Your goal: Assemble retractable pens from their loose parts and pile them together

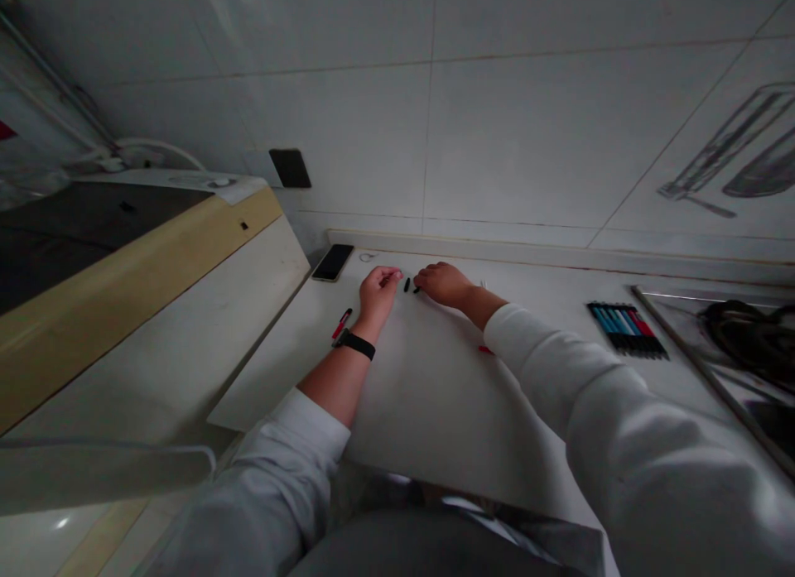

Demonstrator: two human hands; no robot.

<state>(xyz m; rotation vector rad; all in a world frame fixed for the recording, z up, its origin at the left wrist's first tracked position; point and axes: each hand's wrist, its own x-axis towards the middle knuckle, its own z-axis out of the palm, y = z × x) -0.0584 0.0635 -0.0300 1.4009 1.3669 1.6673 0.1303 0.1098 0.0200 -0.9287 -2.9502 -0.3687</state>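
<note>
A flat black smartphone (pixel 332 262) lies on the white worktop (pixel 435 395), beyond the left hand (pixel 378 289) and to its left. A small pale ring (pixel 366 257) sits just beyond that hand's knuckles. A red-and-black pen (pixel 341 323) lies just left of the wrist, close to the black wristband (pixel 356 343).

The left hand rests on the worktop with its fingers curled in and the thumb drawn close to the fingertips, a narrow pose. Whether anything is pinched there is too small to tell.

In the gap between the two hands lie two small things. The first small black piece (pixel 407 285) is just right of the left fingertips. The second small black piece (pixel 416 290) is at the fingertips of the right hand (pixel 442 283).

The right hand lies knuckles up with its fingers tucked under, also narrow. Its tips touch or nearly touch that second piece, and I cannot tell whether they grip it. A tiny red piece (pixel 484 349) shows on the near side of the right forearm, at the edge of the white sleeve.

Well to the right of the right hand, a row of slim pens (pixel 627 330) with blue, teal and red barrels lies side by side on the worktop. Farther right is a metal-rimmed sink (pixel 696 358). Inside it lies a dark coiled bundle (pixel 745 333), and the rest of the basin is in shadow.
</note>
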